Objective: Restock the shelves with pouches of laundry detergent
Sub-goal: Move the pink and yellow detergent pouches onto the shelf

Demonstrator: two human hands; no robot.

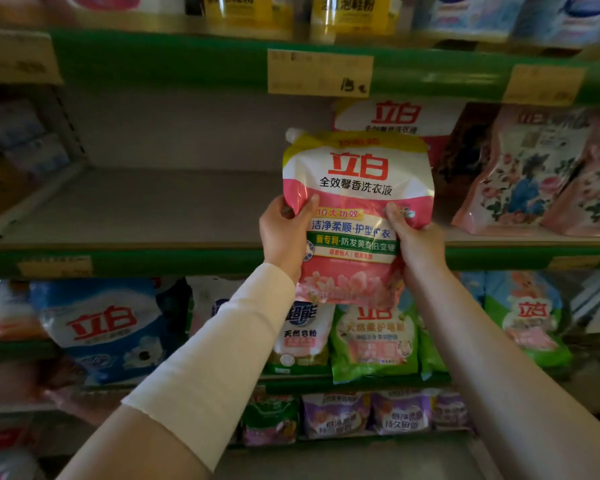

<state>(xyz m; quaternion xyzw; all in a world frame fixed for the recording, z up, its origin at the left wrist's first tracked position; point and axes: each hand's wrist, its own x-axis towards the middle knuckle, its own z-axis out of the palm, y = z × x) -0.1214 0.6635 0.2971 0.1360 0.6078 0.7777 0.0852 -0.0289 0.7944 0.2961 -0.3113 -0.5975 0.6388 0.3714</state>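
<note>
The grey shelf (146, 206) lies mostly bare. We hold a pink detergent pouch (357, 181) upright above its front edge, left hand (284, 233) and right hand (417, 244) gripping the sides (one matching pouch (395, 116) at its back). Restocking looks barely begun.

both arms raised; left hand (284, 233) and right hand (418, 242) gripping.

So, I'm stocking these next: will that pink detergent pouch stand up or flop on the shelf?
Probably floppy: the pink pouch creases where the left hand and right hand grip it. Its glossy film looks slippery. It may lean, as the shelved floral pouches do.
</note>
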